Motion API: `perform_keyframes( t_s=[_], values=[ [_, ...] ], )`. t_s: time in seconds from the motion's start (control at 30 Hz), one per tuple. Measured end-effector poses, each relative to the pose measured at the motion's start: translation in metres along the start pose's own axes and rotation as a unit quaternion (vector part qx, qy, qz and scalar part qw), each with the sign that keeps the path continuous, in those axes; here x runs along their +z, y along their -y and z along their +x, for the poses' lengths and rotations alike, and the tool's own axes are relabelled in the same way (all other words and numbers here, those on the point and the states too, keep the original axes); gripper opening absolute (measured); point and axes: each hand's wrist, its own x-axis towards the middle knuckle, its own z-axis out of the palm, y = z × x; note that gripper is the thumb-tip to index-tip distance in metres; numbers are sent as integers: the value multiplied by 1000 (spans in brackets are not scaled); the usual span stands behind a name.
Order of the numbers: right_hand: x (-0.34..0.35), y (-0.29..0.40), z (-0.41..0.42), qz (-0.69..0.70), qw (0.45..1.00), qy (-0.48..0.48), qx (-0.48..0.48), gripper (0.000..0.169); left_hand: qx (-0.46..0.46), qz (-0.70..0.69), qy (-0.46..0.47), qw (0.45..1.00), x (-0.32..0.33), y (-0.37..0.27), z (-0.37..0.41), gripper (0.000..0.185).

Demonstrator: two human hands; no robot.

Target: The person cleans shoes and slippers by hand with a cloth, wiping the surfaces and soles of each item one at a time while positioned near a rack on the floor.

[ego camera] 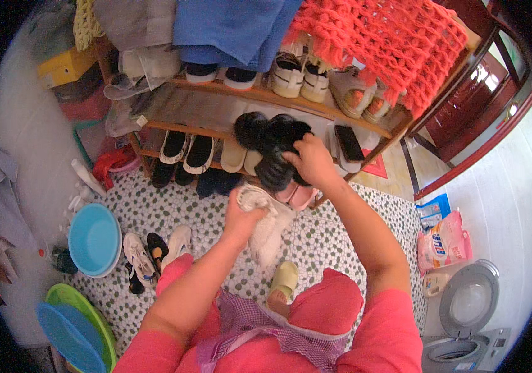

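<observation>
My left hand [239, 220] grips a bunched whitish cloth [268, 235], whose loose end hangs down over the floor. Further up and to the right, my right hand [312, 161] has its thumb and fingers around a piece of black footwear [274, 171]. More dark footwear [250, 130] is clustered just beyond it, at a lower level of the wooden shoe rack [210, 132]; the dark shapes merge, so I cannot tell them all apart. Beneath the held piece, pink slippers [302, 198] stand low by the rack.
Several shoes [199, 153] line the rack, and a red knitted cover [377, 42] and blue cloth [238, 30] drape its top. Loose sneakers [140, 259] and a blue basin [92, 240] stand left on the pebble-patterned floor. At right are a pink bag [452, 240] and an open-lidded washing machine [496, 345].
</observation>
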Motion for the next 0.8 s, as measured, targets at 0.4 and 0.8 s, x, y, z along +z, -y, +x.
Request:
perform_keyframes(
  t_s=[0.4,0.8],
  values=[
    [-11,-70,-194,100,951,281,83,38,-34,-26,28,999,-2,-4,-16,47],
    [157,-117,-412,-79,893,288,338,30,-47,51,-15,997,11,-2,3,47]
  ],
)
